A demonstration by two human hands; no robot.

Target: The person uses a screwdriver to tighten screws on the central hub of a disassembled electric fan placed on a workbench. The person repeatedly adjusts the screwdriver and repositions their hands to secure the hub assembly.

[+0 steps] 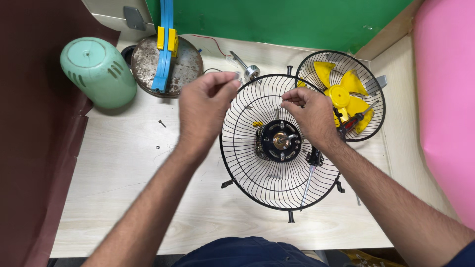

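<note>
A black wire fan guard [257, 183] lies on the table with a black motor hub and brass shaft [281, 141] at its centre. My right hand [310, 117] hovers over the guard just above the hub, its fingertips pinched on a small screw. My left hand [205, 101] is raised at the guard's upper left rim, its fingers curled together; whether they hold anything is not visible. A screwdriver [308, 179] lies across the guard's lower right wires.
A second wire guard [368, 79] holds a yellow fan blade [342, 94] and a red-handled tool at the right. A green motor cover [96, 71], a rusty round base [185, 64] with a blue and yellow stand, and loose screws [162, 123] lie at the left. A pink wall stands at the right.
</note>
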